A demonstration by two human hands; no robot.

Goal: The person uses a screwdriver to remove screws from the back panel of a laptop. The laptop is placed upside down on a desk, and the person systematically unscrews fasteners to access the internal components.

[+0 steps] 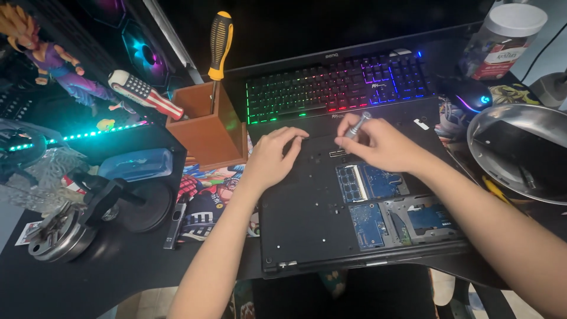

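A black laptop (301, 218) lies upside down on the desk, its bottom covers off so that blue circuit boards (372, 183) show at the right. My left hand (273, 155) rests flat on the laptop's far left edge, fingers spread on the case. My right hand (378, 145) is closed around a small silver screwdriver (358, 126), held nearly upright with its tip down on the laptop's far edge near a small slot. The tip itself is hidden by my fingers.
Behind the laptop sits a backlit keyboard (336, 82). A wooden box (207, 127) with a yellow-and-black screwdriver (220, 44) stands at the left. A metal bowl (520, 150) and a mouse (469, 94) are at the right. A vise-like clamp (100, 201) and figurine (53, 59) crowd the left.
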